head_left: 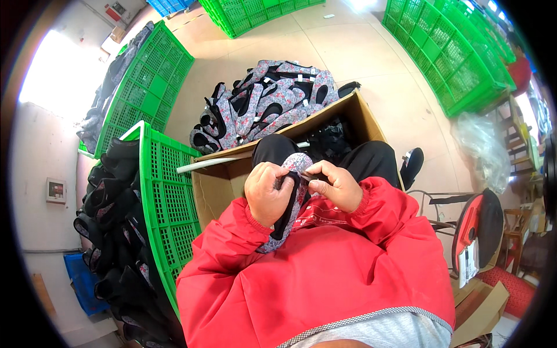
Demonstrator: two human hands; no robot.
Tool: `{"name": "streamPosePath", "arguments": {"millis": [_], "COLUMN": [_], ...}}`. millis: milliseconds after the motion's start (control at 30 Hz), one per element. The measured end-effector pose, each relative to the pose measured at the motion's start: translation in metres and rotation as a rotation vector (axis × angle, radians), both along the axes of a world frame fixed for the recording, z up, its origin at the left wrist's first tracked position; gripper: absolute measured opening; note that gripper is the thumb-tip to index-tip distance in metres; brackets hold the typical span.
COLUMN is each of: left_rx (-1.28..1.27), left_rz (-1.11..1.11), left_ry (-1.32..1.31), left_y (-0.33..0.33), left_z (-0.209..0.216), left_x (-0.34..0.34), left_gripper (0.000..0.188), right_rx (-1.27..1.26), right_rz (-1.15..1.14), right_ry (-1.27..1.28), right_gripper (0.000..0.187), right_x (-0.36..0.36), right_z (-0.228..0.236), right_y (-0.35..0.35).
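Centre of frame: one grey-and-red floral fabric shoe with black lining (297, 162), held above an open brown cardboard box (217, 184); left hand (268, 194) clamped on its side, right hand (336, 184) pinching near the rounded end, any small item between those fingertips not resolvable. Upper centre: heap of matching floral shoes (272, 107) on the beige tiled floor (348, 46). Left: green perforated plastic crate (174, 203) beside dark shoes (119, 209).
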State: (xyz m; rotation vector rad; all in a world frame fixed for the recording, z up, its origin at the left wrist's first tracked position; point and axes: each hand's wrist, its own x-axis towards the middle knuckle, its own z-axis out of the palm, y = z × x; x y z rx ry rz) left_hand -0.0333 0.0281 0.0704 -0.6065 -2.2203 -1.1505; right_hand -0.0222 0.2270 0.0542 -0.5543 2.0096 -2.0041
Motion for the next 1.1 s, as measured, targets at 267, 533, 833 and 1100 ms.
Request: {"name": "streamPosePath", "arguments": {"millis": [267, 533, 833, 1100], "left_rx": [-0.018, -0.016, -0.027, -0.030], "left_rz": [0.019, 0.026, 0.030, 0.038], "left_ry": [0.031, 0.027, 0.032, 0.022], "left_y": [0.002, 0.002, 0.001, 0.002], "left_z": [-0.001, -0.004, -0.006, -0.008], "left_x": [-0.001, -0.003, -0.008, -0.010], "left_gripper": [0.026, 0.025, 0.025, 0.025], "right_rx": [0.060, 0.073, 0.028, -0.047], "right_rz": [-0.025, -0.007, -0.037, -0.056], "right_ry": [0.019, -0.045, -0.088, -0.137], "right_gripper": [0.026, 0.025, 0.022, 0.020], "right_x": [0.002, -0.001, -0.003, -0.004], "right_z": [0.000, 0.002, -0.007, -0.015], "right_y": [-0.004, -0.004, -0.009, -0.012]}}
